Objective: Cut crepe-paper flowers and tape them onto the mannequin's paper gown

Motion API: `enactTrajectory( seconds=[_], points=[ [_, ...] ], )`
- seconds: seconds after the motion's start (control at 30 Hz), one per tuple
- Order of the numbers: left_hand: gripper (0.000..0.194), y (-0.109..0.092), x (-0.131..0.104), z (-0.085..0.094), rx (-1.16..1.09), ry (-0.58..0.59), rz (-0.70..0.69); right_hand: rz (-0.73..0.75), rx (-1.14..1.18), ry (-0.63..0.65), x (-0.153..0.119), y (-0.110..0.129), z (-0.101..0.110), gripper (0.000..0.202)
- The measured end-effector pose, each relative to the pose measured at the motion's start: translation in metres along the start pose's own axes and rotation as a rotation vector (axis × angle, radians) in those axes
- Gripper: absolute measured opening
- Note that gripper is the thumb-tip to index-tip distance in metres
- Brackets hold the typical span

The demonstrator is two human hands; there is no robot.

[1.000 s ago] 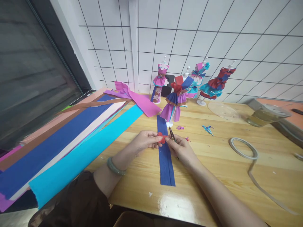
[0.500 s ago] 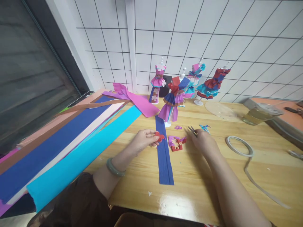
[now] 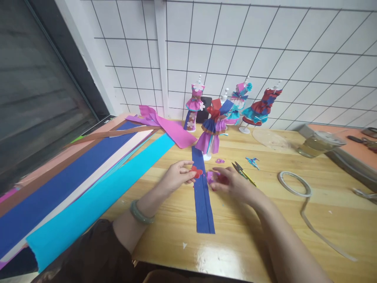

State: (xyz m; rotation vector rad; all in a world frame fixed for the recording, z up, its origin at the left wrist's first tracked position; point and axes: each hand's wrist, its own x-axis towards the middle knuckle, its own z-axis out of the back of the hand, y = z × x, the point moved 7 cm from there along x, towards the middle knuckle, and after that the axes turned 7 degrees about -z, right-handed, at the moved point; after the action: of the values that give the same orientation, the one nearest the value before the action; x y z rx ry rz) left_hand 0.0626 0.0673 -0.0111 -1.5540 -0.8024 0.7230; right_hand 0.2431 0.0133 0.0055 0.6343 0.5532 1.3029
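Observation:
Between the thumb and fingers of my left hand (image 3: 176,177) is a red paper flower (image 3: 196,172), held over a dark blue crepe paper strip (image 3: 203,208). My right hand (image 3: 235,184) hovers with parted fingers above the purple and red paper scraps (image 3: 210,177), partly hiding them; it appears to hold nothing. Beside that hand, thread snips (image 3: 244,173) with yellow-green handles lie on the table. Just behind the strip stands a mini dress form (image 3: 212,127) in a red, blue and purple paper dress.
Several other dressed mini forms (image 3: 262,106) stand along the tiled wall. Long crepe paper sheets (image 3: 103,196) cover the left side. At right are a tape roll (image 3: 294,184) with its end trailing, a cup of liquid (image 3: 319,144) and blue scraps (image 3: 252,162).
My right hand has let go of the snips, leaving them on the table, and moved left over the scraps. My left hand still holds the red flower.

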Motion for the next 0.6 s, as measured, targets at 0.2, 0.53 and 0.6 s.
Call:
enactTrajectory(
  seconds=[0.2,0.53,0.6],
  points=[
    [0.055,0.000,0.000,-0.001,0.041,0.007,0.005,0.098,0.000,0.075,-0.009,0.023,-0.011,0.012],
    [0.056,0.005,0.003,0.002,0.045,0.013,0.006,-0.062,-0.017,-0.203,0.022,-0.018,0.050,0.024],
    [0.056,0.005,0.003,0.003,0.037,0.013,0.009,-0.181,-0.240,-0.328,0.029,-0.038,0.081,0.028]
  ],
)
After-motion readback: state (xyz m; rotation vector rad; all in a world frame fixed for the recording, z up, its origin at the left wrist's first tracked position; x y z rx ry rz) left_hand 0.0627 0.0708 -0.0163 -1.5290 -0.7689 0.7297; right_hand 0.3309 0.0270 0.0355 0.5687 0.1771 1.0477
